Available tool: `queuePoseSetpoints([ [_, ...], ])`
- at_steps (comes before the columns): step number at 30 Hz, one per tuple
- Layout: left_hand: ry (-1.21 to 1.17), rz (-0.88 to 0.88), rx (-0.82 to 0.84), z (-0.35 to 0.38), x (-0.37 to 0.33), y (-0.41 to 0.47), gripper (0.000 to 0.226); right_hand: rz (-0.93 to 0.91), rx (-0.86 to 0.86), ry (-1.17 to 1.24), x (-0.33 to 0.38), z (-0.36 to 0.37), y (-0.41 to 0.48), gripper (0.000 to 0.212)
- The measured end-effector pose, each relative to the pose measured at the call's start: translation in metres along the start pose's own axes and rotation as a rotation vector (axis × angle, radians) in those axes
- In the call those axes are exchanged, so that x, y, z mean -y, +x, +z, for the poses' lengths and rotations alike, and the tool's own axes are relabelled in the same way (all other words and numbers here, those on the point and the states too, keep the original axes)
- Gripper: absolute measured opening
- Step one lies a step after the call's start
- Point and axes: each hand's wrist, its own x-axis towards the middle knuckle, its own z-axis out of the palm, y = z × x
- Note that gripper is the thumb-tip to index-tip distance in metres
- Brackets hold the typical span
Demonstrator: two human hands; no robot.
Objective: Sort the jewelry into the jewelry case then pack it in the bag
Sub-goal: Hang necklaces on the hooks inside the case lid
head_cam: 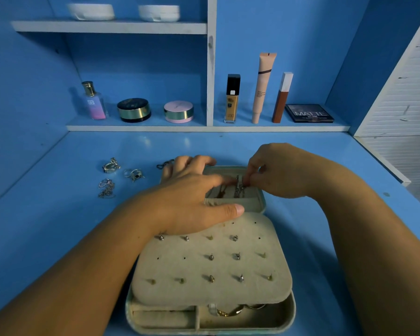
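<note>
On the surface at far left, 2 rings and a thin chain, loose, well apart from the case. Just right of them, a dark chain, partly hidden behind the left hand. Left hand flat, fingers fairly straight, pressing on the open lid. In the lid's pocket, a silver necklace, pinched by thumb and fingertips of the right hand. Nearer, a panel dotted with earrings; beneath it, gold pieces in the case's tray.
</note>
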Motion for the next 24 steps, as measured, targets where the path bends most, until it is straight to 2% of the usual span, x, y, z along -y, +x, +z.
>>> queuePoseSetpoints([
  [3, -0.042, 0.031, -0.012, -0.002, -0.002, -0.001, 0.059, 0.001, -0.012, 0.025, 0.0, -0.003, -0.002, 0.017],
  [5, -0.063, 0.052, -0.037, -0.003, -0.002, -0.001, 0.053, 0.003, 0.064, 0.001, 0.001, -0.006, -0.004, 0.021],
  [7, -0.06, 0.06, -0.07, -0.001, -0.001, -0.001, 0.059, -0.006, 0.134, 0.015, 0.004, -0.008, -0.007, 0.023],
  [10, -0.038, 0.049, -0.099, 0.0, 0.001, 0.0, 0.071, -0.015, 0.117, 0.073, 0.005, -0.009, -0.008, 0.024],
  [14, -0.1, 0.048, -0.04, -0.002, -0.001, -0.001, 0.06, -0.032, 0.171, 0.067, 0.003, -0.008, -0.008, 0.028],
  [17, -0.113, 0.058, -0.048, -0.004, 0.0, -0.002, 0.051, -0.055, 0.078, 0.105, 0.0, -0.004, -0.004, 0.017],
  [19, -0.115, 0.054, -0.108, -0.005, 0.003, -0.002, 0.043, -0.09, 0.03, 0.102, 0.0, -0.002, -0.001, 0.013],
  [22, -0.092, -0.004, -0.27, -0.01, 0.013, 0.0, 0.028, -0.128, 0.073, 0.075, 0.002, 0.001, -0.001, 0.019],
  [24, -0.04, -0.059, -0.34, -0.012, 0.021, 0.001, 0.029, -0.119, 0.095, 0.083, 0.004, 0.001, -0.001, 0.024],
])
